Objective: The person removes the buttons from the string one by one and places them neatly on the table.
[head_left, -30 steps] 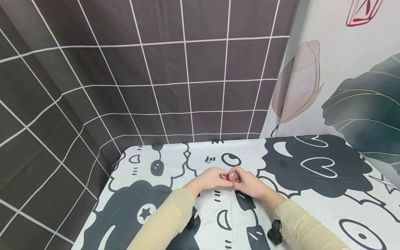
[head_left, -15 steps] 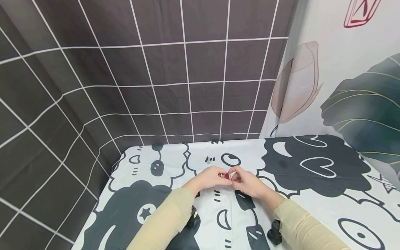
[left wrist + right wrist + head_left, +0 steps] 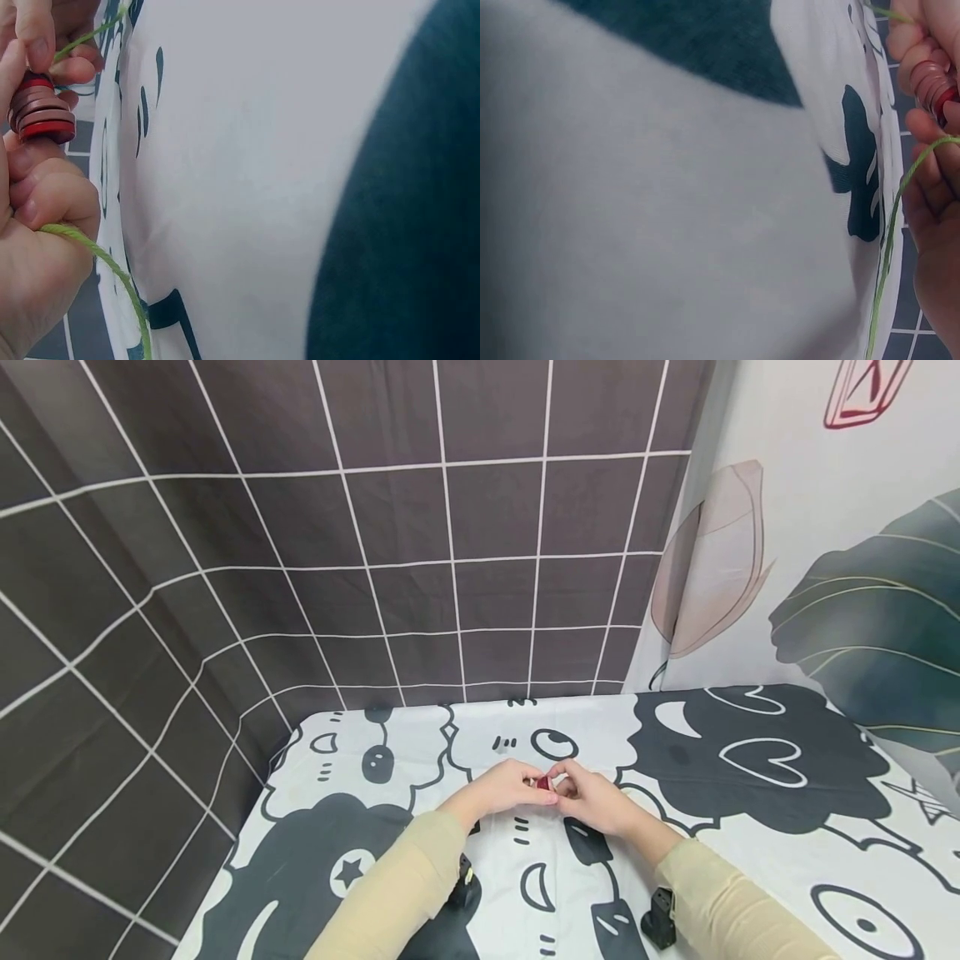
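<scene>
Between my two hands is a small ridged, spool-like piece (image 3: 43,109) of stacked discs, with red ends and a pinkish-brown middle. My left hand (image 3: 510,787) grips one end, with its fingers curled beneath the red disc in the left wrist view. At the other end, my right hand (image 3: 596,798) pinches the piece with thumb and fingertips. A green cord (image 3: 112,262) comes out of my left hand and hangs down. Another length of green cord (image 3: 900,199) runs over the fingers of my right hand and drops below it. Fingers hide part of the piece.
A cloth (image 3: 487,735) with black-and-white cartoon print covers the table below both hands. Dark grid-patterned curtain (image 3: 405,527) stands behind and at the left. A white curtain with leaf print (image 3: 862,610) hangs at the right. Black wrist devices (image 3: 660,917) sit under the sleeves.
Both hands stay together in the same spot. The red end between the fingers shows at a slightly different angle.
</scene>
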`<action>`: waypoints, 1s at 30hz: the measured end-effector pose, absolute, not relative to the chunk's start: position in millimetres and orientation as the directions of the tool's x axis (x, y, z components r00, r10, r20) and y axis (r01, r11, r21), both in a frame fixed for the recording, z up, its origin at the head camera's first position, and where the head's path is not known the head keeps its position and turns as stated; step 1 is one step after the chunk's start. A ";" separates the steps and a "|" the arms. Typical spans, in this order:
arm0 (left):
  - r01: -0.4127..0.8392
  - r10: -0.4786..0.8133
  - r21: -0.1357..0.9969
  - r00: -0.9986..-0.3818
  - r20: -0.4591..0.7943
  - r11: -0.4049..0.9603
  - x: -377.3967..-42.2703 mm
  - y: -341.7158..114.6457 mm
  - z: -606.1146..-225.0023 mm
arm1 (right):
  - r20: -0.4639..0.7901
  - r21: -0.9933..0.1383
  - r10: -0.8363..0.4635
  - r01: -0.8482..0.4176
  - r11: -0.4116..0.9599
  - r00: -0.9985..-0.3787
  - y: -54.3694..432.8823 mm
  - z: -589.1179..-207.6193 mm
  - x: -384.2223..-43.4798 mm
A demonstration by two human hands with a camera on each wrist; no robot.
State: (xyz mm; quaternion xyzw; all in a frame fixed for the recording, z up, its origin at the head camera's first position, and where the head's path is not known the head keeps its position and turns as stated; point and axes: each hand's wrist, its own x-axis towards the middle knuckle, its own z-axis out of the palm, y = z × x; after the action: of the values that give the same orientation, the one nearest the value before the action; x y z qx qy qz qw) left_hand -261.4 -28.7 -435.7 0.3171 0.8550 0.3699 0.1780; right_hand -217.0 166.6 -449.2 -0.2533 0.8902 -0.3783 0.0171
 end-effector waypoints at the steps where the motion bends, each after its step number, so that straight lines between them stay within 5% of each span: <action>1: 0.408 0.673 0.747 -0.737 -0.071 0.526 -261.2 -28.8 -435.9 | 0.161 -0.683 -0.466 -0.439 0.583 -0.870 166.5 -449.5 -217.0; 30: 0.378 0.639 0.751 -0.765 -0.077 0.542 -263.8 -31.1 -440.9 | 0.119 -0.681 -0.414 -0.377 0.628 -0.903 166.8 -450.6 -215.9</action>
State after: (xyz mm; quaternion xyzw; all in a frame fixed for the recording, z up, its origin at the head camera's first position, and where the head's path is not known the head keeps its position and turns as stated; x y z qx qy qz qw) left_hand -263.8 -31.1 -440.9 0.2954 0.8607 0.3764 0.1737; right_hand -215.9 166.8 -450.6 -0.2193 0.9019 -0.3714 0.0244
